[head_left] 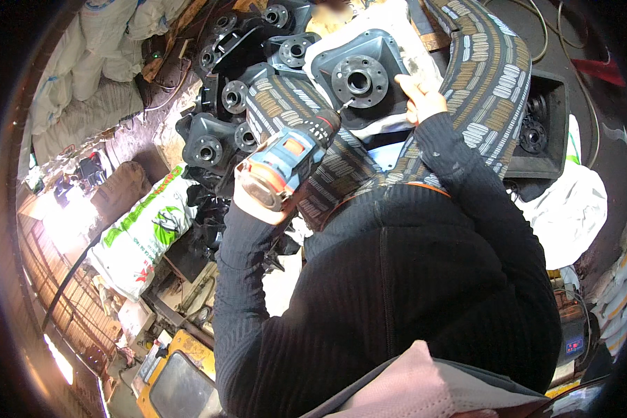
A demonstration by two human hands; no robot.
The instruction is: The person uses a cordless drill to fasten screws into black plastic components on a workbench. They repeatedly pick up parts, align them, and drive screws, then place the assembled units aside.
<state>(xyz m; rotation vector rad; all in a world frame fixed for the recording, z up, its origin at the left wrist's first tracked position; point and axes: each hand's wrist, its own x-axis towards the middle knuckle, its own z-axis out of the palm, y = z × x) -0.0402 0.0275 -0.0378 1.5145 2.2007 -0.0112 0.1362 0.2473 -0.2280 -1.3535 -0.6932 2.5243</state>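
Note:
My left hand [252, 203] is wrapped round the grip of a blue and orange cordless drill [285, 161]. The drill's chuck points up and to the right, and its bit tip sits at the lower left rim of a round flange. That flange, with a central hub and a ring of holes, is part of a black square plastic housing [325, 68] lying on a white sheet between my knees. At the housing's right edge is my right hand [425, 99], fingers curled and fingertips close to the flange; anything pinched in them is too small to make out.
Several similar black housings [207, 148] are piled at the left. A larger black tray-like part [557, 132] lies right of my leg, near a white bag [571, 212]. A printed white sack [143, 233] and a yellow-framed panel [181, 380] are at lower left.

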